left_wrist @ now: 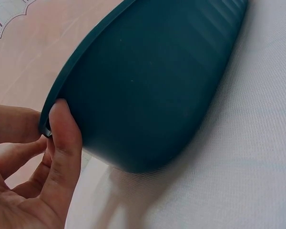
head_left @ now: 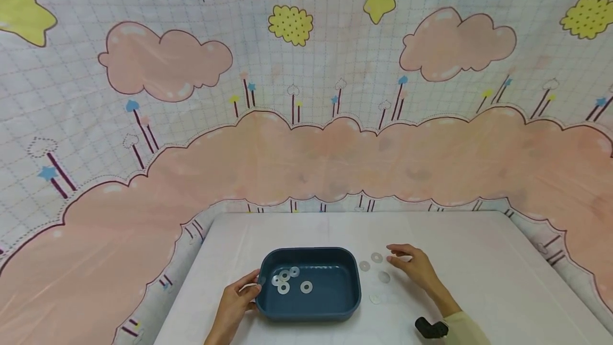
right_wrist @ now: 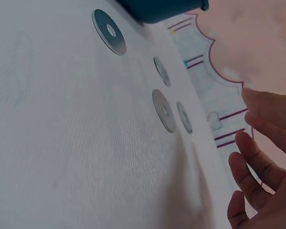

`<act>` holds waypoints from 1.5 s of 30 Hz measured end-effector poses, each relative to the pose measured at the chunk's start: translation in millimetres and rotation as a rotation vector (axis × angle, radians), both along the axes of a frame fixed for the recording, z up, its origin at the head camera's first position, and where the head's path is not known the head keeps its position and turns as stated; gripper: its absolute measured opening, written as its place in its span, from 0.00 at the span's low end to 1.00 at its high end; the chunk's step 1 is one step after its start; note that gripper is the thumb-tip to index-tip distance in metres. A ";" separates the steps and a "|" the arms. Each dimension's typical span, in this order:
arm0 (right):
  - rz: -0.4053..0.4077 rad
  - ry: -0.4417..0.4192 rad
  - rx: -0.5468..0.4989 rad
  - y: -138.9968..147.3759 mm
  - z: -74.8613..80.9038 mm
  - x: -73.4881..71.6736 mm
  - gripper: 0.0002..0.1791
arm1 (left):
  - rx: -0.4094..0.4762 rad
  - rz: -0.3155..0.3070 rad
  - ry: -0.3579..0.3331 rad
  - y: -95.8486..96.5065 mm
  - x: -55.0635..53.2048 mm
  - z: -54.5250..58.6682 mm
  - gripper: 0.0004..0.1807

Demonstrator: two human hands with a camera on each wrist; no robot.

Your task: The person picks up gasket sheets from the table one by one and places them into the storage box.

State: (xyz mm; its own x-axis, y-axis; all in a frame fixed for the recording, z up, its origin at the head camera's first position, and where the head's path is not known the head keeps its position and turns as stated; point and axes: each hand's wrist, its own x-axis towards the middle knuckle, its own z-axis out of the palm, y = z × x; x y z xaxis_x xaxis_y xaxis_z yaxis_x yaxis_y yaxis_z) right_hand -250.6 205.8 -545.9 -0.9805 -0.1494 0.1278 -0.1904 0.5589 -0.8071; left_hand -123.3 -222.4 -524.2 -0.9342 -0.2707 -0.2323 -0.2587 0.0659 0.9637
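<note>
Now the left hand (head_left: pixel 239 293) pinches the rim of the blue bin (head_left: pixel 330 297) (five washers (head_left: pixel 302 287) inside)! Rightward, the right hand (head_left: pixel 414 264) hovers, fingers apart, beside four loose discs (head_left: pixel 384 278).

Cloud-and-star backdrop (head_left: pixel 306 158), perhaps cloth, behind a white table (head_left: pixel 498 270)

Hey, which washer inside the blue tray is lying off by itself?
The rightmost washer in the tray, seen from the head view: bare floor surrounds it, while the other four washers bunch toward the left end.
</note>
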 end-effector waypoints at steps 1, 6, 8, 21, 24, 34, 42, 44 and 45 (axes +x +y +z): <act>0.000 -0.010 -0.001 -1.4 -0.6 -1.6 0.20 | 0.000 0.001 -0.002 0.2 -0.3 0.0 0.26; 0.004 -0.050 0.010 -9.1 -2.2 -9.6 0.20 | -0.003 0.006 -0.014 -0.1 -2.7 -0.6 0.26; 0.006 -0.061 0.013 -11.7 -2.9 -12.6 0.19 | -0.001 0.007 -0.020 -0.6 -3.9 -0.6 0.26; -0.005 -0.100 0.061 -17.1 -15.8 -21.3 0.20 | -0.004 0.007 -0.032 0.3 -6.4 1.9 0.26; -0.005 -0.092 0.088 -17.6 -16.9 -22.1 0.19 | -0.001 0.005 -0.031 -0.4 -6.3 1.6 0.26; -0.002 -0.039 0.197 -20.8 -19.6 -24.3 0.17 | 0.005 0.000 -0.027 -1.2 -6.3 0.3 0.26; -0.039 -0.048 0.247 -26.5 -18.1 -24.5 0.14 | 0.007 0.006 -0.033 -1.1 -6.3 0.4 0.27; -0.041 -0.045 0.255 -27.7 -18.0 -24.8 0.13 | 0.007 0.006 -0.033 -1.3 -6.5 0.4 0.27; -0.040 -0.046 0.255 -28.3 -17.4 -24.6 0.13 | 0.007 0.007 -0.034 -1.3 -6.6 0.6 0.27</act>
